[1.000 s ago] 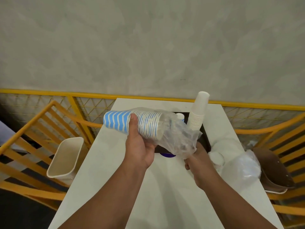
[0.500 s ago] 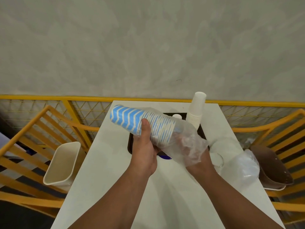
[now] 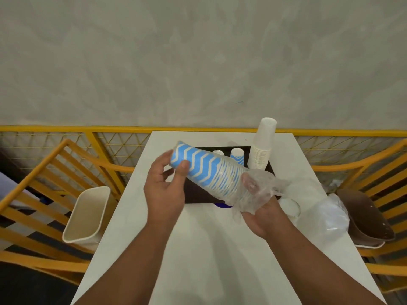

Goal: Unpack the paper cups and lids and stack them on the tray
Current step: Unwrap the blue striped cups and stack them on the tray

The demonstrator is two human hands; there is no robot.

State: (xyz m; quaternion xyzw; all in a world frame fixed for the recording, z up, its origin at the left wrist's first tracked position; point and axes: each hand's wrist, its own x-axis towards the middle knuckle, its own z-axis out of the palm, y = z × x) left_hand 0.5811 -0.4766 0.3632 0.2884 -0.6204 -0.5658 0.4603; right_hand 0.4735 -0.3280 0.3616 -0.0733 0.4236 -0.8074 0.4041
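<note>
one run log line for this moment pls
step: unwrapping | left hand: grips blue striped cup stack | right hand: grips plastic wrap at stack's rim end | tray: white cup stack upright

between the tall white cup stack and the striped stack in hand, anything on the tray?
Head view: a short blue-striped cup stack stands on the black tray between the white cup stack and the held striped stack.

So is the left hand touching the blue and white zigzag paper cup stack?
Touching: the head view shows the left hand with its thumb pressed on the cup stack.
</note>
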